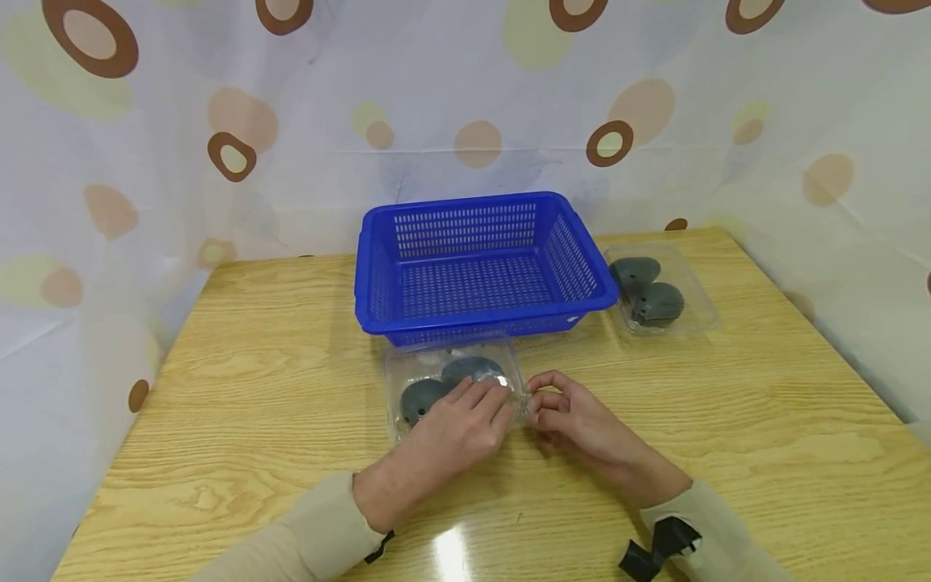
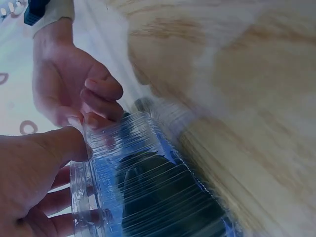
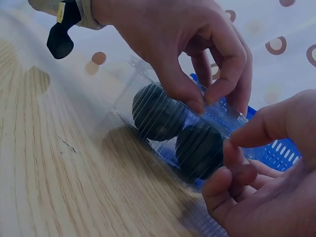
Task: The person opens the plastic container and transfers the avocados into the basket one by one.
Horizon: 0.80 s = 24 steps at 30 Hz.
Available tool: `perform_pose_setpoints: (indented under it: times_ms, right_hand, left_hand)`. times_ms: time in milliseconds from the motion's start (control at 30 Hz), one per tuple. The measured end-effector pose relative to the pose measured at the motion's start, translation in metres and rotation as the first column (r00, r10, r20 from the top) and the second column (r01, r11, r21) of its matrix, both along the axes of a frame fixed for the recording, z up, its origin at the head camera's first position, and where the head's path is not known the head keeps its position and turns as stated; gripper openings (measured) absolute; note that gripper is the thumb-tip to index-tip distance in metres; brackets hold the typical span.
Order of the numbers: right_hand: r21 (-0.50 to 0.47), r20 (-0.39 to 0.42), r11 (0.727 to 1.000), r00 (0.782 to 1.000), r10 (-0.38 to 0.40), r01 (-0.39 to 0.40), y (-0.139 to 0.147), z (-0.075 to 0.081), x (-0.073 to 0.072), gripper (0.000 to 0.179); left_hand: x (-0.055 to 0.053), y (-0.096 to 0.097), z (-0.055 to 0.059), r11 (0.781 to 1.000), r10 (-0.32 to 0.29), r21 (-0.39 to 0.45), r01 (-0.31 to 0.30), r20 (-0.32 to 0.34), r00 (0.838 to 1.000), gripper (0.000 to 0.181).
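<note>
Box (image 1: 418,365) of clear plastic is holding two dark ovoids (image 1: 469,369), blue basket (image 1: 473,287) on its far side. Left hand (image 1: 461,424) and right hand (image 1: 582,424) are pinching its right rim.

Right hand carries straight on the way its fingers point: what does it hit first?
The near clear container, at its right edge. The right hand's fingertips seem to pinch that edge, so there's likely no free travel, though exact contact depth is hard to judge.
</note>
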State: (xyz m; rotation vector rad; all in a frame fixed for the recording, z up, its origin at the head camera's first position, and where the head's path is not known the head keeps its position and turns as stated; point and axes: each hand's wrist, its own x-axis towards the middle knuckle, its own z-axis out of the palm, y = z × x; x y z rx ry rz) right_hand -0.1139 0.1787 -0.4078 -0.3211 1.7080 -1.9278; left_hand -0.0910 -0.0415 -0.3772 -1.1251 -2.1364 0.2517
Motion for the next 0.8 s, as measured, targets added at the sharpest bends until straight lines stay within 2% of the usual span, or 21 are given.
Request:
perform_pose_setpoints:
  times_ms: [267,467,567,633,700,733,800]
  right_hand:
    - [0.051,-0.008,0.998,0.999,-0.045,0.045,-0.006,0.007,0.005,0.035]
    - [0.072,0.0,0.994,0.997,-0.079,0.079,-0.008,0.009,0.01,0.03]
    - [0.07,0.01,0.994,0.996,-0.086,0.085,-0.007,0.009,0.011,0.03]
    - [0.074,0.019,0.994,0.996,-0.085,0.083,-0.007,0.009,0.011,0.03]
    - [0.078,0.024,0.994,0.996,-0.083,0.081,-0.007,0.01,0.011,0.03]
    - [0.079,0.024,0.994,0.996,-0.081,0.078,-0.007,0.01,0.011,0.03]
    - [0.08,0.017,0.994,0.997,-0.076,0.075,-0.007,0.01,0.011,0.031]
  left_hand:
    - [0.001,0.003,0.002,0.999,-0.006,-0.043,0.005,-0.018,1.0,0.013]
    - [-0.001,0.002,0.015,0.998,-0.035,0.047,0.035,-0.008,0.999,0.022]
    - [-0.002,0.001,0.016,0.995,-0.062,0.082,0.06,0.015,0.998,0.025]
    - [-0.001,0.0,0.014,0.992,-0.078,0.102,0.072,0.055,0.995,0.02]
    - [0.001,-0.003,0.013,0.992,-0.064,0.114,0.048,0.137,0.989,0.021]
    - [0.004,-0.005,0.013,0.994,-0.031,0.104,0.011,0.193,0.981,0.024]
    - [0.008,-0.01,0.014,0.994,0.049,0.076,-0.077,0.323,0.945,0.036]
